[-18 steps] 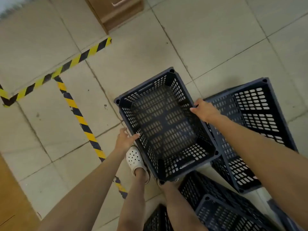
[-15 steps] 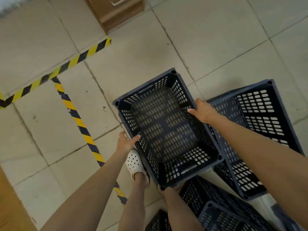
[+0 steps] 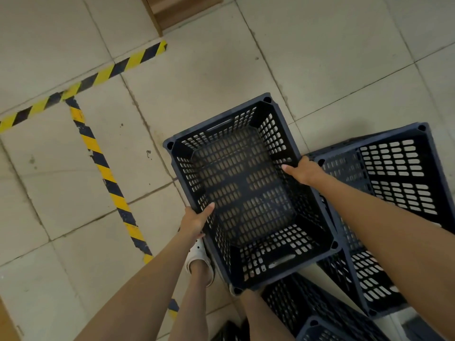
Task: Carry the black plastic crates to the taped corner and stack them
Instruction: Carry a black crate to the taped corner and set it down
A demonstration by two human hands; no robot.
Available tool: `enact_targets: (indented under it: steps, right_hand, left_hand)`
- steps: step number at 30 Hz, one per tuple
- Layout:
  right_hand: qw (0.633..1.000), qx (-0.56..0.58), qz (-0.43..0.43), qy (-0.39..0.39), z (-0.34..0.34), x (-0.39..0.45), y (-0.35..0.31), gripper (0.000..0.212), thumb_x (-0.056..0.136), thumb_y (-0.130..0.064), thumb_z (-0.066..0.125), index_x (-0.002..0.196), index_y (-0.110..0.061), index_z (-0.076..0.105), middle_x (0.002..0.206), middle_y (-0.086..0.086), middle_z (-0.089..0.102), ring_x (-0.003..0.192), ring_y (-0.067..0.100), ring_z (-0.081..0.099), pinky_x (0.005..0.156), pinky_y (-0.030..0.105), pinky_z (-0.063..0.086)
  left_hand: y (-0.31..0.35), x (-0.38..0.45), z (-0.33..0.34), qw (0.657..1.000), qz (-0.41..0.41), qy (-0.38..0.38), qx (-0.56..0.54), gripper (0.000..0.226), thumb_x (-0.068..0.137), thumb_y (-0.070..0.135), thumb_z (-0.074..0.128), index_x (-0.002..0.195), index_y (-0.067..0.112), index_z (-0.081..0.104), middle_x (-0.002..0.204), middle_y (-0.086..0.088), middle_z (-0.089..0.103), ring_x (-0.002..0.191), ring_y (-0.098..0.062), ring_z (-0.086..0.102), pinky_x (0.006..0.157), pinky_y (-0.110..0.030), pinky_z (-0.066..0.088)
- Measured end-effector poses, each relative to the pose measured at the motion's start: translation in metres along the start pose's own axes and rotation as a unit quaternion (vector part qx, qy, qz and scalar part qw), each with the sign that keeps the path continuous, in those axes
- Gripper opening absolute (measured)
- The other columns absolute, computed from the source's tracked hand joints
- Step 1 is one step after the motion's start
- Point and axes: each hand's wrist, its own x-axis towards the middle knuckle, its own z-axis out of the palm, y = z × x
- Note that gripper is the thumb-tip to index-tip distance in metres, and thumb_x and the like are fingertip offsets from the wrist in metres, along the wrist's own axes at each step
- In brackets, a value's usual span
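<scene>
I hold an empty black slotted crate in front of my legs, above the tiled floor. My left hand grips its left long rim and my right hand grips its right long rim. A second black crate sits on the floor just right of it, partly under my right forearm. More black crates lie at the bottom of the view by my feet. Yellow-and-black tape marks a corner on the floor to the left.
A wooden cabinet stands at the top edge beyond the tape. My white shoe is beside the held crate's near left corner. A brown wooden surface shows at the bottom left.
The held crate sits larger and slightly lower in view, so it has come up toward me. Both hands keep their grip on the rims. The tape has shifted slightly left in view.
</scene>
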Motion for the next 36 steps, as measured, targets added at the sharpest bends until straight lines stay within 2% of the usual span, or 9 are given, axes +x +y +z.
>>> enact_targets:
  steps: [4,10,14,18,22,26,31,33,36]
  right_hand:
    - [0.997,0.072,0.019,0.000,-0.003,-0.002,-0.002,0.093,0.089,-0.050,0.061,0.152,0.001,0.014,0.155,0.020,0.027,0.140,0.036,0.032,0.111,0.043,0.032]
    - [0.997,0.068,0.024,-0.009,-0.004,-0.032,-0.013,0.078,0.088,-0.034,0.064,0.147,0.001,0.028,0.145,0.021,0.042,0.129,0.037,0.045,0.104,0.041,0.041]
    - [0.998,0.056,0.018,-0.010,-0.013,-0.068,-0.025,0.064,0.088,-0.026,0.061,0.140,0.003,0.039,0.137,0.020,0.049,0.118,0.035,0.051,0.093,0.036,0.044]
    - [0.999,0.049,-0.003,0.015,-0.025,-0.115,-0.043,0.029,0.089,-0.015,0.056,0.111,0.003,0.051,0.112,0.018,0.058,0.101,0.031,0.056,0.091,0.038,0.049]
    - [0.997,0.046,-0.048,0.031,-0.047,-0.170,-0.073,0.014,0.090,-0.011,0.051,0.096,0.001,0.053,0.099,0.017,0.059,0.082,0.026,0.055,0.075,0.035,0.049]
    - [0.996,0.018,-0.081,0.041,-0.081,-0.235,-0.111,0.020,0.094,-0.011,0.049,0.106,0.004,0.052,0.109,0.019,0.063,0.091,0.029,0.059,0.090,0.040,0.054]
    - [0.989,-0.042,-0.117,0.076,-0.112,-0.323,-0.164,0.038,0.098,-0.015,0.048,0.128,0.008,0.042,0.122,0.022,0.059,0.109,0.033,0.061,0.096,0.043,0.052]
    - [0.983,-0.082,-0.133,0.096,-0.118,-0.353,-0.182,0.039,0.098,-0.019,0.049,0.129,0.003,0.043,0.122,0.017,0.059,0.109,0.031,0.060,0.095,0.043,0.053]
    - [0.976,-0.094,-0.166,0.108,-0.130,-0.370,-0.207,0.028,0.092,-0.027,0.057,0.113,-0.009,0.056,0.102,0.008,0.066,0.091,0.023,0.065,0.079,0.038,0.057]
  left_hand:
    - [0.005,0.001,-0.011,0.999,0.010,0.011,0.037,0.079,0.083,0.061,0.062,0.137,0.011,0.035,0.135,-0.011,0.053,0.115,-0.035,0.057,0.072,-0.040,0.047]
    - [0.022,-0.017,-0.040,0.994,0.056,0.046,0.087,0.066,0.088,0.057,0.059,0.130,0.008,0.042,0.126,-0.013,0.058,0.109,-0.034,0.059,0.065,-0.036,0.049]
    - [0.039,-0.043,-0.067,0.985,0.103,0.068,0.124,0.062,0.093,0.053,0.055,0.133,0.008,0.041,0.128,-0.009,0.056,0.111,-0.032,0.056,0.074,-0.038,0.049]
    - [0.063,-0.085,-0.098,0.960,0.168,0.122,0.187,0.057,0.096,0.048,0.052,0.133,0.007,0.036,0.128,-0.013,0.057,0.111,-0.034,0.057,0.085,-0.043,0.051]
    - [0.093,-0.134,-0.141,0.939,0.219,0.138,0.227,0.056,0.097,0.041,0.054,0.137,0.008,0.032,0.129,-0.017,0.058,0.113,-0.036,0.058,0.093,-0.047,0.050]
    - [0.132,-0.196,-0.188,0.916,0.263,0.168,0.253,0.056,0.097,0.031,0.055,0.141,0.010,0.028,0.132,-0.018,0.056,0.117,-0.037,0.056,0.096,-0.045,0.048]
    - [0.165,-0.269,-0.249,0.888,0.298,0.205,0.282,0.056,0.096,0.028,0.057,0.143,0.013,0.031,0.133,-0.013,0.058,0.116,-0.032,0.059,0.095,-0.045,0.050]
    - [0.172,-0.298,-0.271,0.876,0.312,0.228,0.290,0.054,0.095,0.027,0.059,0.141,0.013,0.035,0.132,-0.012,0.059,0.117,-0.032,0.059,0.095,-0.045,0.049]
    - [0.178,-0.340,-0.307,0.859,0.334,0.254,0.293,0.053,0.091,0.027,0.064,0.137,0.015,0.041,0.129,-0.009,0.061,0.116,-0.030,0.060,0.094,-0.044,0.051]
